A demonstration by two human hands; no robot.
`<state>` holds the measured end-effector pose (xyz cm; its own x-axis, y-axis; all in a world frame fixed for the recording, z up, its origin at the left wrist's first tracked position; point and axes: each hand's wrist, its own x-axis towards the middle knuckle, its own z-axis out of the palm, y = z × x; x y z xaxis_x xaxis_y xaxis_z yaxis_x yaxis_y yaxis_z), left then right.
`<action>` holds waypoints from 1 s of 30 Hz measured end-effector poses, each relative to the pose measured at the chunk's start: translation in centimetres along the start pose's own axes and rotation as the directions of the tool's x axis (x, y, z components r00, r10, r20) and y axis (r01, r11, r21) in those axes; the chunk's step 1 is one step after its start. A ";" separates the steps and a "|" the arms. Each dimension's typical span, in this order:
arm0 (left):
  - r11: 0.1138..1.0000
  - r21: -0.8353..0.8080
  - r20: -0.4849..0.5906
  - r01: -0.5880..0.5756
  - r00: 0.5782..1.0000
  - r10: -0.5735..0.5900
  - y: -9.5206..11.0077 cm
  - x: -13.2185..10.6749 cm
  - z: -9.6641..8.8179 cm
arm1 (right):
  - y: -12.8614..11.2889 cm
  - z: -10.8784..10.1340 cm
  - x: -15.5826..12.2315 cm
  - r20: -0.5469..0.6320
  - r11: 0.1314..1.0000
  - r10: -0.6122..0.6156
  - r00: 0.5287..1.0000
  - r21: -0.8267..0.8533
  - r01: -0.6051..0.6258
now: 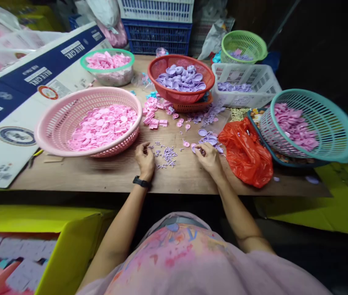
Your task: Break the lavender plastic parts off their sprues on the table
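Observation:
My left hand (145, 160), a black band on its wrist, rests on the wooden table with thumb and fingertips pinched together. Whatever it grips is too small to make out. Beside it lies a loose pile of tiny purple plastic pins (169, 156). My right hand (210, 160) is closed at the fingertips on a small round plastic piece (194, 148), pink to purple. Just left of that lies a pink round piece (186, 144). Several purple spoon-like pieces (210, 138) are spread behind my right hand.
A pink basket (46, 131) of pink parts stands left; a red basket (158, 88) of purple parts stands behind. At right are a red plastic bag (247, 157) and a teal basket (336, 135). A white crate (241, 98) sits at the back, a printed cardboard sheet (23, 102) at left.

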<state>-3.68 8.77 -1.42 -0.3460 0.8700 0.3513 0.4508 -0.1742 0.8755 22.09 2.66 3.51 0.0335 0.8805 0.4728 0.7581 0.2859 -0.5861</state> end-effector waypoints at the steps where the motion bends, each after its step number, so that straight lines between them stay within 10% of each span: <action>1: 1.000 -0.009 0.004 0.006 1.000 -0.006 -0.2 0.1 0.0 | 0.0 0.2 0.0 0.008 1.000 -0.011 1.000 0.013 0.011; 12: 1.000 0.017 0.060 -0.024 0.998 0.023 0.0 0.0 0.0 | 4.1 -3.3 -0.5 -0.266 0.972 0.195 0.944 -0.079 -0.223; 21: 0.998 0.051 0.086 -0.033 0.996 0.029 0.4 0.1 -0.2 | 4.6 -2.5 0.5 0.089 0.922 0.284 0.955 -0.299 -0.246; 30: 0.996 0.050 0.095 -0.073 0.993 0.068 0.1 0.2 -0.4 | 2.9 -0.7 1.4 0.131 0.865 0.328 0.936 -0.440 -0.242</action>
<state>-4.01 8.69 -1.10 -0.2346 0.8963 0.3764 0.5151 -0.2138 0.8301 24.80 4.46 2.93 0.1946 0.9671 0.1640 0.9340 -0.1316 -0.3320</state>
